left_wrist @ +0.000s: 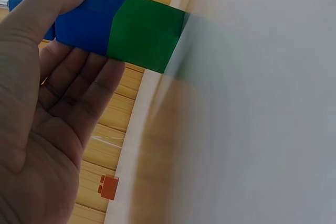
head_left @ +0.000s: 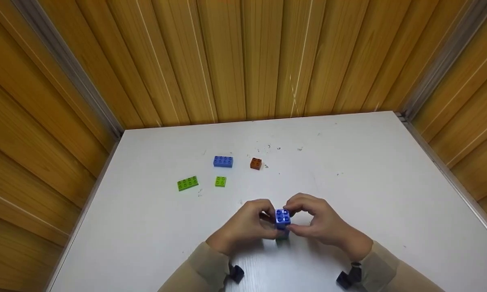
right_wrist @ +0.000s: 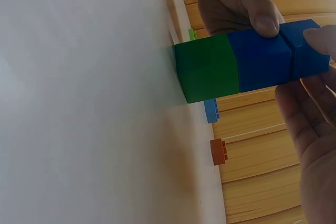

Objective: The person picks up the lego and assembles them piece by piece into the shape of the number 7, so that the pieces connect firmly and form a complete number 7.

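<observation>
While wood-patterned panels (head_left: pixel 223 61) border the white table (head_left: pixel 369 170), both hands (head_left: pixel 249 221) (head_left: pixel 320 221) pinch a block tower (head_left: pixel 283 217).

The left grip (head_left: pixel 246 224) partly hides the lower blue block (left_wrist: pixel 86 22).

The white desk (head_left: pixel 146 243) is speckled with small dark marks (head_left: pixel 278 148). On it are scattered a blue brick (head_left: pixel 223 162), a reddish-brown brick (head_left: pixel 256 164), a long green brick (head_left: pixel 187 183) and a small green brick (head_left: pixel 220 181); nearer, a green-based stack (right_wrist: pixel 262 61) is stood upright.
</observation>
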Demonstrator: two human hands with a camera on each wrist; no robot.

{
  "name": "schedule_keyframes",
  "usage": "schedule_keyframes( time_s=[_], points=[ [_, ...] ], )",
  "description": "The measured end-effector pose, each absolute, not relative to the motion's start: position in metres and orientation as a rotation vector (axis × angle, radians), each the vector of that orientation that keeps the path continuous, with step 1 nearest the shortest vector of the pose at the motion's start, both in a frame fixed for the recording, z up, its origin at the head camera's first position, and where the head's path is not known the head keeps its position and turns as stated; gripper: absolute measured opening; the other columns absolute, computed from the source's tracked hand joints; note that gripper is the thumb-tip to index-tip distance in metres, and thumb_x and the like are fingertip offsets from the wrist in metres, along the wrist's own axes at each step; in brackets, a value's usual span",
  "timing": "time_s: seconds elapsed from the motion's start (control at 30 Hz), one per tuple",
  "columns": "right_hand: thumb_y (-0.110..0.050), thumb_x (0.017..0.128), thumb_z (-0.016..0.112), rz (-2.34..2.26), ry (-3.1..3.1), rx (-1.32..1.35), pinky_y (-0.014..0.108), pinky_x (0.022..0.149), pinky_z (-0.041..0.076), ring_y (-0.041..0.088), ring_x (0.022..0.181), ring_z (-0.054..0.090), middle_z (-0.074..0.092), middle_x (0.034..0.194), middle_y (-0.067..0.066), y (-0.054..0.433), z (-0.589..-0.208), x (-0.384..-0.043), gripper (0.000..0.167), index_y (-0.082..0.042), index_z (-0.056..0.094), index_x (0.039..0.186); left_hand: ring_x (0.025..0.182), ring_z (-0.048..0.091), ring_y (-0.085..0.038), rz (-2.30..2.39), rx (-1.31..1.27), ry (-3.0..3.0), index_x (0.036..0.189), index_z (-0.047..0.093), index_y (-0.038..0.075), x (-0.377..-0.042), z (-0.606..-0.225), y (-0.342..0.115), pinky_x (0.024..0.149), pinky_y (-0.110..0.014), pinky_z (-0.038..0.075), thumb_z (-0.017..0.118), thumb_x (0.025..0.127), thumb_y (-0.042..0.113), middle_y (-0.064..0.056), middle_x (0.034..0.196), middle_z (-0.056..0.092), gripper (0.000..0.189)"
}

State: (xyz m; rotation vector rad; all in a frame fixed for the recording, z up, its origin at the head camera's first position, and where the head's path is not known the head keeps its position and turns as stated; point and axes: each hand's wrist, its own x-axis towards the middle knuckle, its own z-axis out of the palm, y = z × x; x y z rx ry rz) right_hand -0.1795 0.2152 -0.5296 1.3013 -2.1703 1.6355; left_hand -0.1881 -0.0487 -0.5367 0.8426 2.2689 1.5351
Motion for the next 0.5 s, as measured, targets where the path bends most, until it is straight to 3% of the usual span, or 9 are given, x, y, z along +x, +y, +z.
schedule_keyframes(
  time_s=[0.5],
  points=[
    [0.008,0.086,0.091,1.586,-2.181,1.303,0.027,0.093,0.067,0.015,0.104,0.075,0.076,0.113,0.014,0.2136,-0.529,-0.1797,0.041,-0.007,0.077,0.122,0.105,0.073,-0.002,1.514,0.873,2.312,0.101,0.076,0.015,-0.1867,-0.5367,-0.0476,0.104,-0.027,0.062,0.1,0.088,0.022,0.005,0.111,0.079,0.028]
  ],
)
